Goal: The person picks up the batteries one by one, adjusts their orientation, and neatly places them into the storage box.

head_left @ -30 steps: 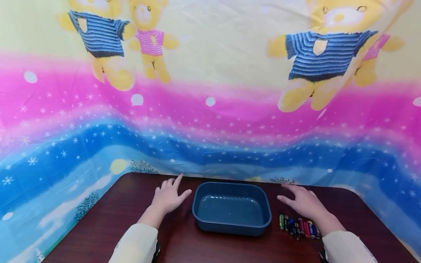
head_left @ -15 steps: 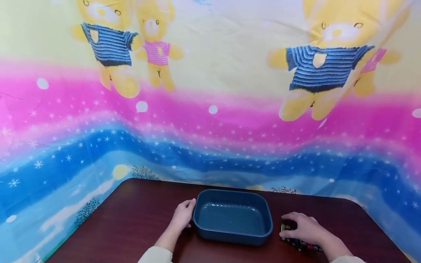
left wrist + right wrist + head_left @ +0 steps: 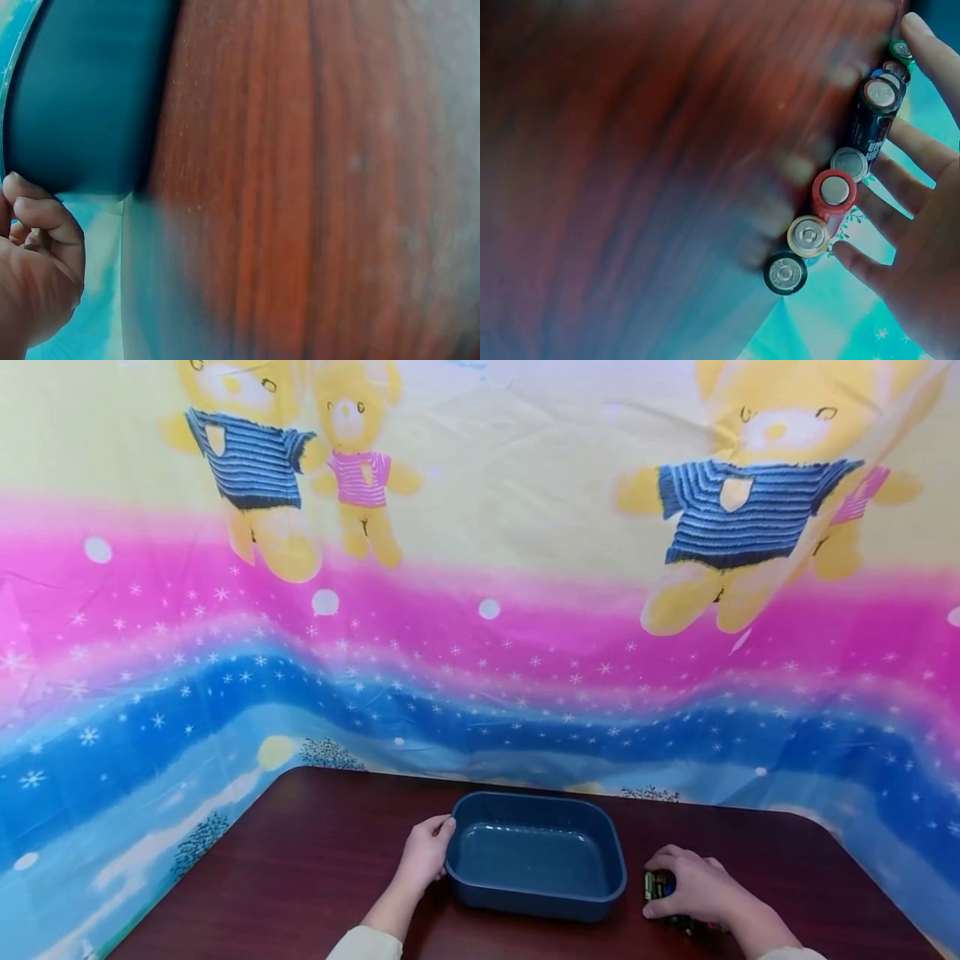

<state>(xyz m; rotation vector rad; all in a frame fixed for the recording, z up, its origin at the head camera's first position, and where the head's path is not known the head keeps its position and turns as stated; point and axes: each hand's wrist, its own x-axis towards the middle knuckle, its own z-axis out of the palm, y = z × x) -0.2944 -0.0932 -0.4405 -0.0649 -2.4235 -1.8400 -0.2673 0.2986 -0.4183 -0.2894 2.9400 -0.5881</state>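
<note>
A dark teal rectangular plastic bin (image 3: 536,900) stands on the table. My left hand (image 3: 426,852) grips its left wall, the thumb at the rim; the left wrist view shows this hand (image 3: 45,262) with its fingers curled at the bin's edge (image 3: 82,97). Beside the bin on the right, my right hand (image 3: 701,889) arches over a row of batteries. A green battery (image 3: 650,886) shows between thumb and index finger. In the right wrist view, a red battery (image 3: 834,191) and a black one (image 3: 871,120) lie along the spread fingers (image 3: 889,214); the hand hides part of the row.
The table (image 3: 322,843) is dark reddish-brown wood with rounded far corners. A printed cloth (image 3: 480,693) with bears and snowflakes hangs right behind it and along its sides. The bin's inside floor is bare.
Both hands have come down from beside the bin: the left took hold of its wall, the right settled over the batteries. In the last half second the bin shifted slightly right in view.
</note>
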